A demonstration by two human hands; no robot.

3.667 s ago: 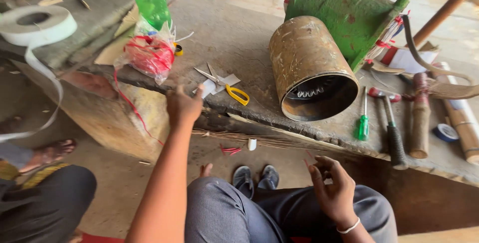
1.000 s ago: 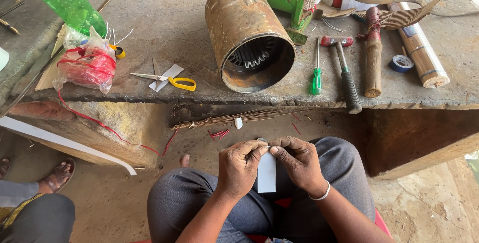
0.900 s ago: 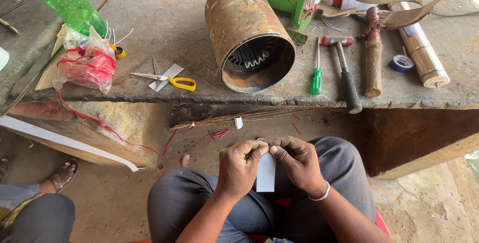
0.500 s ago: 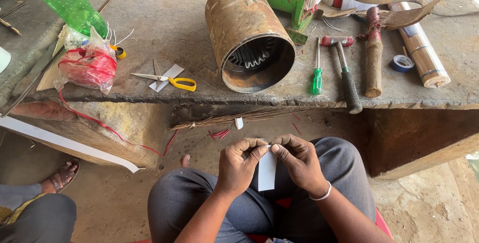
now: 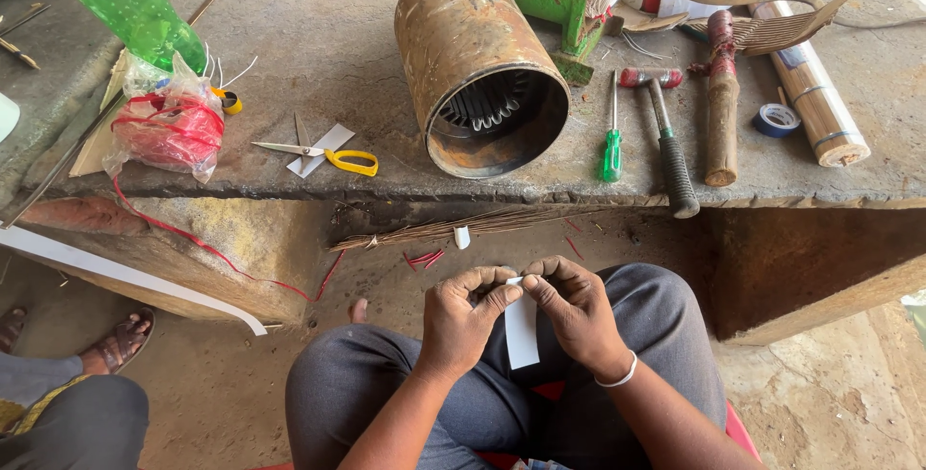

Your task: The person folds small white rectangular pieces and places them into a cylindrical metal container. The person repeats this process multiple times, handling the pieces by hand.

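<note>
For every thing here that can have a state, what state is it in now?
White paper strip: hanging upright, pinched at its top by both hands.
Left hand: gripping the strip.
Right hand: gripping the strip.
Scissors: lying flat, blades shut.
Rusty metal cylinder: on its side, open end facing the person.
Green screwdriver: lying unused.

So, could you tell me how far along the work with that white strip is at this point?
Done: a white strip is cut to a short length, and the scissors lie on the bench with an offcut. In hand: the left hand and right hand pinch the strip's top edge between their fingers, over the lap. Left: the strip is not yet in the rusty motor housing, whose slots look bare.
</note>
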